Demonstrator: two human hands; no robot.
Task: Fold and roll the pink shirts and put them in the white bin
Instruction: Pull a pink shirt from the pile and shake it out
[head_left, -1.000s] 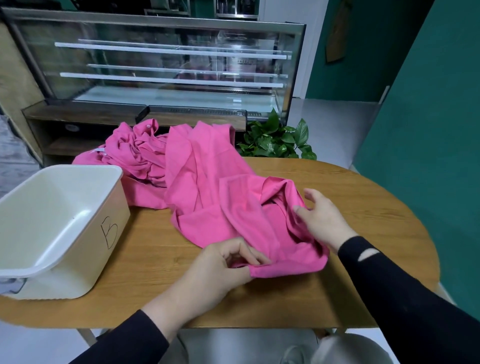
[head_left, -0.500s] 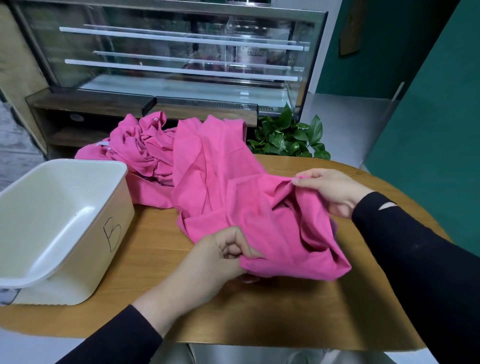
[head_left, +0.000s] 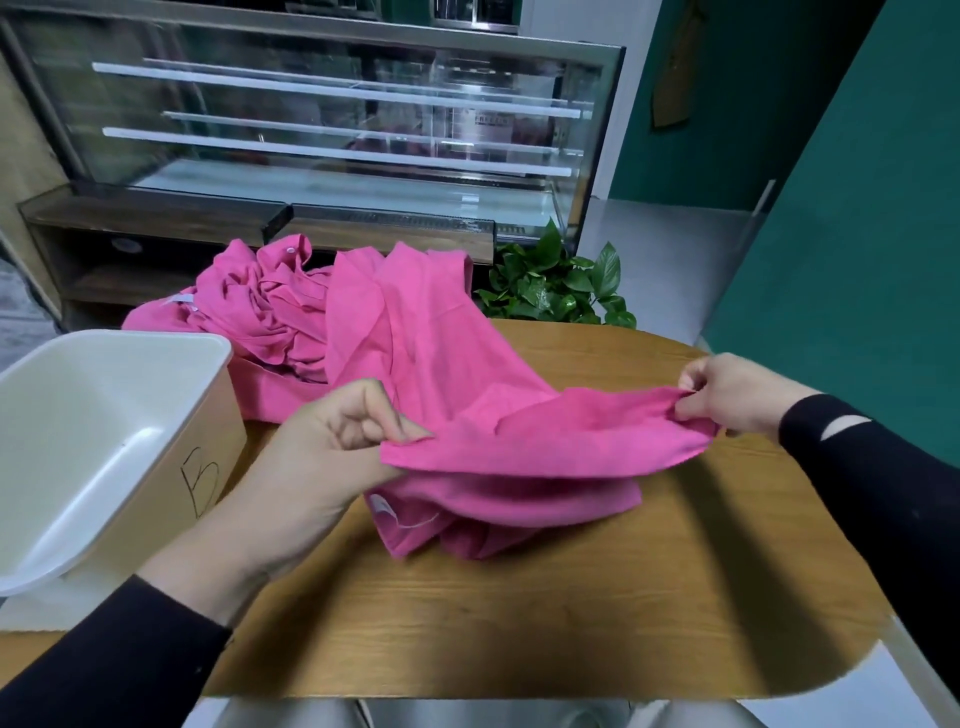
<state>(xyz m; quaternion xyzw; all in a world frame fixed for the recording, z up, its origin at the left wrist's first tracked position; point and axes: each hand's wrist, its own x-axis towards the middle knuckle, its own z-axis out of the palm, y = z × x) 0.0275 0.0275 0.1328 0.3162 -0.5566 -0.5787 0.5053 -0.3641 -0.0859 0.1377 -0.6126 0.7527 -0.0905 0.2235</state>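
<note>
place: a cafe or bakery-type shop, by the look of it
main sign: a glass display case (head_left: 332, 130) with lit glass shelves
below the display case: a dark wooden counter shelf (head_left: 150, 234)
in front of the display case: a rounded wooden table (head_left: 597, 597)
right of the display case: a leafy green plant (head_left: 556, 286), teal walls (head_left: 857, 234), pale floor (head_left: 670, 260)
</note>
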